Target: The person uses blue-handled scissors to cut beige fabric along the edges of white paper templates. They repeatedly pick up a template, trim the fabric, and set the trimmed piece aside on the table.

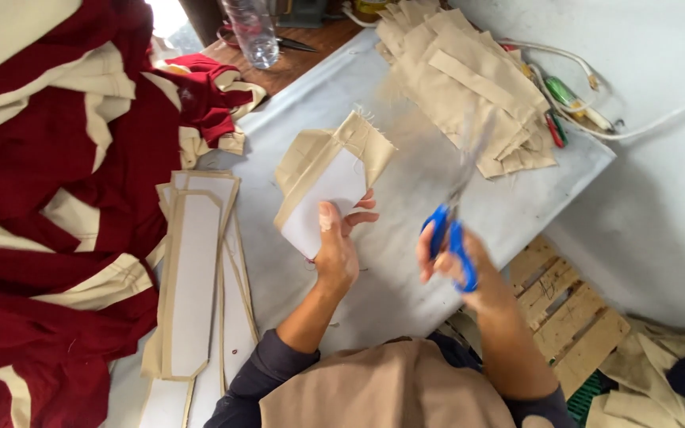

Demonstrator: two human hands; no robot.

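Holding a beige fabric piece with white interfacing [328, 190] above the grey table [406, 198], the left hand [336, 246] pinches its lower edge. The right hand [457, 261], at three o'clock, grips blue-handled scissors [449, 238]; trimming cleanly likely needs taut cloth.

Place: a sewing workshop where clothes are made.
Desk: a grey desk [406, 182] with cut cloth all over it.
Cloth piles: a stack of tan pieces [469, 87] and a big heap of red and cream cloth [49, 198].
Tools: blue scissors [452, 238].
Other: long collar-shaped pieces [196, 277], a wooden pallet [568, 309] on the floor.
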